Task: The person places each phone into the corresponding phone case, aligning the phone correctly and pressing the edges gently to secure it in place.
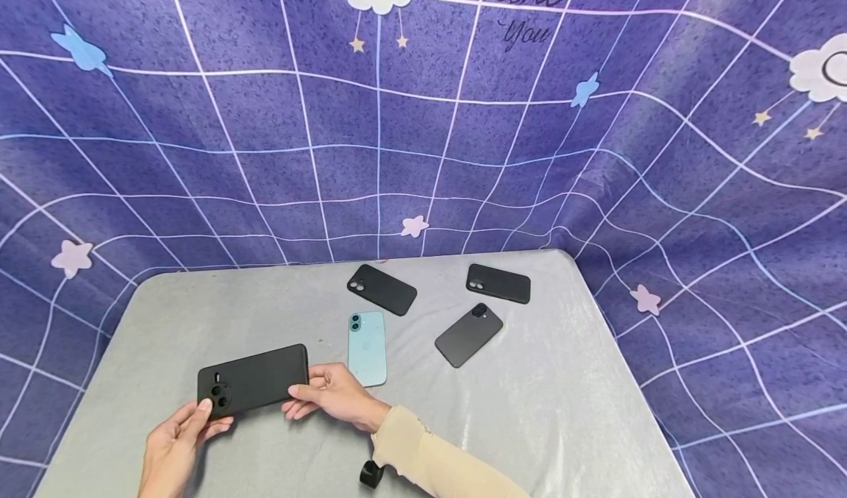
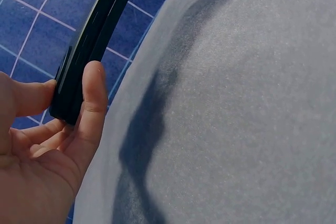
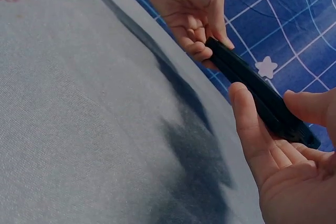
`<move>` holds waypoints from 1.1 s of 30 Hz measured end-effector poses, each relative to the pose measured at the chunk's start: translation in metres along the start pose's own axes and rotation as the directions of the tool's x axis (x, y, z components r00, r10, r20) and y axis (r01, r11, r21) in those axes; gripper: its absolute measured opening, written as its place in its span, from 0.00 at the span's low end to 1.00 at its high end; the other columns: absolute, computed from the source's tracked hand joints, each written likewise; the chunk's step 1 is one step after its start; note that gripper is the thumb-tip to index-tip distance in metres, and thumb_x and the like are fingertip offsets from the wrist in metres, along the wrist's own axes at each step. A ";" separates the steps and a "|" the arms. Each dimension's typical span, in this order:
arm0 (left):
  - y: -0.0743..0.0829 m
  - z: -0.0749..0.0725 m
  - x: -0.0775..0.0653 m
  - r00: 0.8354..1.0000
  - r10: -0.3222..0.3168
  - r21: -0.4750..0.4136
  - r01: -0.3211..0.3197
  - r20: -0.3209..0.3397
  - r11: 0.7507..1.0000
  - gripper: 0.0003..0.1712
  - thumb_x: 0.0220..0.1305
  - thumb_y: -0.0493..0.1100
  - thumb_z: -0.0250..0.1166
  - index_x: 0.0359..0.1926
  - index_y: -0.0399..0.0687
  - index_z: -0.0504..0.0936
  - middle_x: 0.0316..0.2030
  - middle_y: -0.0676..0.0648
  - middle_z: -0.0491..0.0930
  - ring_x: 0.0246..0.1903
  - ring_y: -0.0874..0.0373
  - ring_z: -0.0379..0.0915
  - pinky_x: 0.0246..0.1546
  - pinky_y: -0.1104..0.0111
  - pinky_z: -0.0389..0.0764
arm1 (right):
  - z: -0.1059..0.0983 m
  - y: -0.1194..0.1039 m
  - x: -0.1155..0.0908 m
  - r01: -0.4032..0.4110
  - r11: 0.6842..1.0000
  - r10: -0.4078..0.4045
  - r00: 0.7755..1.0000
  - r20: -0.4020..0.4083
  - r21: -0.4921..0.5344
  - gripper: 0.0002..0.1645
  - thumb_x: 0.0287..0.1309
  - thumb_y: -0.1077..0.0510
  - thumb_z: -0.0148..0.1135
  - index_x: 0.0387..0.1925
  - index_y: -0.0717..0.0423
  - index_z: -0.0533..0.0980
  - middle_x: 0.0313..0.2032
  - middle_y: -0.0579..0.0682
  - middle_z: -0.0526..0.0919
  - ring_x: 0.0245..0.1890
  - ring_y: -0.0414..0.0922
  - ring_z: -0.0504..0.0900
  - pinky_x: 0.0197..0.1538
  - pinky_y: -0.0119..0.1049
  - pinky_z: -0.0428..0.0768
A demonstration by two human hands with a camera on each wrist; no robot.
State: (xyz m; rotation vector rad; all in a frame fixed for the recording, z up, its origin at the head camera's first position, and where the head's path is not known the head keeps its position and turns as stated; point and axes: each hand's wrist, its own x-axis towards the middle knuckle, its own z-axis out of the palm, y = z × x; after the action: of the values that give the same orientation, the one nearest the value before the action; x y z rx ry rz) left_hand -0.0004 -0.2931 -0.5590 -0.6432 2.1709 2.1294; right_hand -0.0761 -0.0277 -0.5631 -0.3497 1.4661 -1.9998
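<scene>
Both hands hold a black phone case (image 1: 258, 380) above the left part of the table, its camera cutouts facing up in the head view. My left hand (image 1: 173, 439) pinches the camera end, thumb on the upper face and fingers beneath. At the opposite end, my right hand (image 1: 340, 396) grips the edge between thumb and fingers. Seen edge-on in the left wrist view, the case (image 2: 89, 51) shows two dark layers; whether a phone sits inside I cannot tell. Just right of it lies a light teal phone (image 1: 367, 351), back up.
Two more black phone cases, one (image 1: 387, 292) at the back middle and one (image 1: 503, 285) at the back right, lie on the grey-covered table (image 1: 529, 410). A dark grey phone (image 1: 466, 336) lies in front of them. Purple gridded cloth (image 1: 344, 115) hangs behind and beside the table.
</scene>
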 end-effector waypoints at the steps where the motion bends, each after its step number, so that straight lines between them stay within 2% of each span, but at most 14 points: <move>1: 0.001 0.000 0.000 1.000 -0.007 0.005 0.007 0.000 1.000 0.50 0.84 0.51 0.57 0.76 0.11 0.42 0.29 0.48 0.91 0.31 0.63 0.90 0.40 0.82 0.84 | 0.000 0.000 0.000 0.002 1.000 -0.002 1.000 0.003 0.000 0.02 0.74 0.64 0.66 0.45 0.58 0.82 0.40 0.71 0.89 0.44 0.68 0.90 0.50 0.50 0.90; 6: 0.003 0.000 0.001 0.999 -0.041 0.002 0.041 -0.004 0.999 0.52 0.83 0.52 0.59 0.78 0.14 0.41 0.29 0.48 0.91 0.31 0.62 0.90 0.40 0.83 0.83 | -0.002 -0.001 0.000 -0.004 1.000 0.004 1.000 0.016 0.004 0.04 0.75 0.64 0.64 0.47 0.61 0.81 0.40 0.71 0.89 0.49 0.75 0.85 0.54 0.53 0.88; 13: 0.003 -0.001 0.002 0.998 -0.055 0.005 0.055 -0.010 0.998 0.46 0.83 0.52 0.60 0.75 0.16 0.52 0.30 0.44 0.91 0.32 0.60 0.91 0.40 0.84 0.82 | -0.001 -0.006 -0.003 -0.045 0.998 0.043 0.998 0.035 0.052 0.08 0.75 0.66 0.63 0.51 0.67 0.79 0.43 0.75 0.87 0.53 0.75 0.83 0.59 0.56 0.84; 20: 0.002 -0.001 0.001 0.999 -0.022 -0.042 0.021 -0.026 0.999 0.37 0.82 0.49 0.62 0.70 0.22 0.59 0.28 0.44 0.91 0.30 0.59 0.91 0.40 0.81 0.84 | -0.002 -0.005 -0.003 -0.058 0.994 0.054 0.997 0.048 0.091 0.08 0.75 0.68 0.63 0.52 0.66 0.79 0.45 0.76 0.86 0.53 0.73 0.84 0.60 0.53 0.84; 23: 0.003 0.001 0.002 0.998 -0.039 -0.066 0.036 -0.050 0.997 0.39 0.80 0.49 0.64 0.72 0.23 0.58 0.28 0.46 0.91 0.30 0.59 0.91 0.39 0.77 0.87 | -0.002 -0.003 -0.002 -0.048 0.994 0.044 0.998 0.045 0.102 0.06 0.75 0.68 0.63 0.50 0.63 0.79 0.44 0.76 0.86 0.53 0.73 0.84 0.59 0.52 0.85; 24: 0.004 0.001 0.002 0.998 -0.042 -0.079 0.038 -0.056 0.996 0.38 0.80 0.49 0.64 0.72 0.25 0.60 0.28 0.47 0.91 0.30 0.59 0.91 0.39 0.75 0.88 | -0.002 -0.002 -0.002 -0.043 0.994 0.039 0.998 0.044 0.103 0.04 0.75 0.67 0.63 0.48 0.62 0.79 0.44 0.75 0.86 0.52 0.73 0.84 0.58 0.50 0.86; 26: 0.004 0.001 0.003 0.997 -0.042 -0.113 0.035 -0.058 0.993 0.27 0.79 0.48 0.66 0.67 0.35 0.72 0.29 0.48 0.91 0.31 0.60 0.91 0.38 0.72 0.89 | -0.003 -0.002 -0.001 -0.035 0.994 0.030 0.999 0.042 0.105 0.03 0.75 0.67 0.62 0.42 0.57 0.77 0.43 0.75 0.86 0.52 0.73 0.84 0.56 0.47 0.87; 28: 0.002 0.000 0.004 0.999 -0.005 -0.174 -0.001 -0.033 0.985 0.12 0.80 0.45 0.64 0.57 0.47 0.82 0.32 0.50 0.91 0.32 0.59 0.91 0.39 0.69 0.90 | -0.003 -0.002 -0.001 -0.026 0.994 0.022 0.999 0.042 0.102 0.08 0.76 0.67 0.62 0.38 0.54 0.74 0.43 0.76 0.86 0.52 0.74 0.83 0.54 0.45 0.88; 29: 0.000 -0.001 0.004 0.999 0.034 -0.218 -0.035 -0.007 0.975 0.07 0.81 0.42 0.63 0.52 0.52 0.86 0.33 0.49 0.91 0.33 0.59 0.91 0.39 0.69 0.90 | -0.003 -0.002 -0.001 -0.023 0.995 0.019 0.999 0.045 0.102 0.11 0.76 0.67 0.62 0.36 0.53 0.72 0.43 0.76 0.86 0.53 0.75 0.82 0.54 0.43 0.88; 30: -0.002 -0.002 0.004 0.997 0.078 -0.265 -0.070 0.020 0.962 0.10 0.82 0.40 0.61 0.45 0.58 0.88 0.35 0.48 0.92 0.34 0.57 0.91 0.40 0.68 0.90 | -0.003 -0.003 -0.001 -0.021 0.995 0.016 0.999 0.046 0.101 0.11 0.76 0.67 0.62 0.36 0.52 0.71 0.44 0.77 0.85 0.53 0.75 0.82 0.54 0.44 0.88; 31: -0.004 -0.003 0.004 0.991 0.124 -0.317 -0.101 0.052 0.943 0.16 0.83 0.37 0.59 0.43 0.61 0.90 0.36 0.47 0.92 0.36 0.56 0.92 0.41 0.67 0.90 | -0.003 -0.004 -0.001 -0.019 0.995 0.014 0.999 0.047 0.102 0.11 0.76 0.67 0.62 0.36 0.53 0.72 0.44 0.78 0.85 0.53 0.76 0.81 0.54 0.44 0.88; 33: -0.008 -0.004 0.004 0.970 0.218 -0.406 -0.156 0.110 0.900 0.22 0.84 0.32 0.53 0.46 0.56 0.92 0.39 0.45 0.92 0.37 0.54 0.92 0.43 0.66 0.89 | -0.003 -0.005 -0.002 -0.014 0.994 0.008 0.999 0.051 0.108 0.09 0.76 0.68 0.61 0.38 0.54 0.72 0.45 0.79 0.84 0.54 0.77 0.80 0.54 0.44 0.88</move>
State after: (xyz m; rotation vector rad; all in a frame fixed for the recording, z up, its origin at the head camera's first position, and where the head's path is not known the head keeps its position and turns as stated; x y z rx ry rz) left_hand -0.0008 -0.2982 -0.5678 -0.2724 1.8006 2.6523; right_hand -0.0782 -0.0232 -0.5589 -0.3426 1.3197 -2.0371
